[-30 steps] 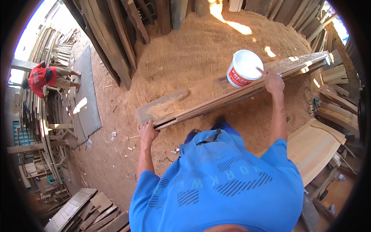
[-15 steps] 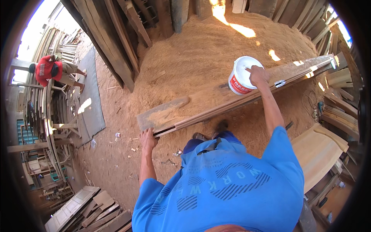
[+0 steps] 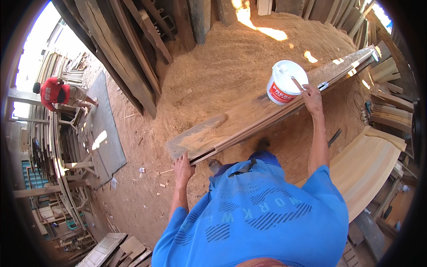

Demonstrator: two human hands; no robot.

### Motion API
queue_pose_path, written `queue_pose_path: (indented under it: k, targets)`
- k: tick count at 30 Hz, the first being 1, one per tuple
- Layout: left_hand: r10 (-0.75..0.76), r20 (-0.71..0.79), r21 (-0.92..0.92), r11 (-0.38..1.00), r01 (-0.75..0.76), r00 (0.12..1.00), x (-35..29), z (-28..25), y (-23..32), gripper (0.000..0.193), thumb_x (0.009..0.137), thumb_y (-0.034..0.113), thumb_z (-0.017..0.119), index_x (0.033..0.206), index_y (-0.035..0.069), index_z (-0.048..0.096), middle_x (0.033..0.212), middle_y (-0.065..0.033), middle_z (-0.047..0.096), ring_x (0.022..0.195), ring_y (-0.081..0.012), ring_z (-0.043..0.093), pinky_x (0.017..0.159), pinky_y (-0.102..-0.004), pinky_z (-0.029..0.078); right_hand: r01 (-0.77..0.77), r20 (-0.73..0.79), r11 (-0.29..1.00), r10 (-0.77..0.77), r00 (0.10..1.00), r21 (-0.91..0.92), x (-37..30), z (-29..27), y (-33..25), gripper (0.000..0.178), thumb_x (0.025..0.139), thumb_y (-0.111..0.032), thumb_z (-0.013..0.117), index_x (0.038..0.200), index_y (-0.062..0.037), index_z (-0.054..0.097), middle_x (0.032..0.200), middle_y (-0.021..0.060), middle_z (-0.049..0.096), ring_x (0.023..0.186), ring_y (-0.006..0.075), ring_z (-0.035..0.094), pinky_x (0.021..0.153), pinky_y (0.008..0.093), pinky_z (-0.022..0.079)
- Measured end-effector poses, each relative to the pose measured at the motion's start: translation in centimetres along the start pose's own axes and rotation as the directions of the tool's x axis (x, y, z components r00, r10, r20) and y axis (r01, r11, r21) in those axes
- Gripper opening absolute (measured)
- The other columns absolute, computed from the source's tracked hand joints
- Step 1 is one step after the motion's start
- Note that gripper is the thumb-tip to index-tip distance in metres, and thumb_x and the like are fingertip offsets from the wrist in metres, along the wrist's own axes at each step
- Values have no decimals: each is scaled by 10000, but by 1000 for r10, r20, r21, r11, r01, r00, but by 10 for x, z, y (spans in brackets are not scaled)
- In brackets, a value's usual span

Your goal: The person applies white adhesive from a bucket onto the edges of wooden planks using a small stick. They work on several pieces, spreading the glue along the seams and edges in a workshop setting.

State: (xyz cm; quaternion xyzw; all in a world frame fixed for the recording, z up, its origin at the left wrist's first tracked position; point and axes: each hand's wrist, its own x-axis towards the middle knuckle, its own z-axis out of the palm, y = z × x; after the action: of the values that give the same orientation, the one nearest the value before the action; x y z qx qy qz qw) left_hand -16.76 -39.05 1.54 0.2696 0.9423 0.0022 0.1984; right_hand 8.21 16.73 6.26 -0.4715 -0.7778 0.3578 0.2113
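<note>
My right hand (image 3: 312, 100) is closed on a short flat brown strip (image 3: 297, 83), whose far end lies over the white top of a bucket (image 3: 289, 75). A red label wraps the bucket's side, and the bucket stands on a wide board (image 3: 249, 116). Along the near edge of that board runs a long grooved wooden frame piece (image 3: 249, 129), slanting from lower left to upper right. At its lower left end my left hand (image 3: 182, 168) is closed round the wood. A metal fitting (image 3: 323, 86) sits on the frame piece just past my right hand.
Sawdust (image 3: 213, 71) is heaped behind the board. Tall planks (image 3: 120, 53) lean at upper left. A person in a red shirt (image 3: 55, 93) bends over stacked timber at far left. A pale curved panel (image 3: 364, 173) lies at right, and old doors (image 3: 104, 250) at lower left.
My right hand has drawn back from the bucket's top toward its near right side, and the brown strip now shows. My left hand stays at the wood's end. The view has shifted slightly.
</note>
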Motion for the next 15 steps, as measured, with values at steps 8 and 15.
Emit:
queue_pose_path:
  k: [8, 15]
  targets:
    - [301, -121, -482, 815, -321, 946, -2, -5, -59, 907, 776, 174, 818, 1533, 87, 325, 1333, -233, 598, 1164, -370, 638, 974, -463, 515, 13, -74, 898, 22, 997, 439, -99, 5, -79, 210, 939, -84, 663, 1130, 0, 682, 773, -59, 614, 644, 7, 528, 558, 172, 412]
    - [317, -37, -617, 739, -271, 948, 9, 22, -76, 753, 787, 149, 839, 1412, 49, 432, 1278, -173, 665, 1137, -286, 669, 954, -398, 549, -19, 210, 857, -104, 972, 515, -184, 18, -154, 157, 958, -76, 653, 1112, -55, 680, 882, -24, 678, 684, 20, 583, 613, 176, 465]
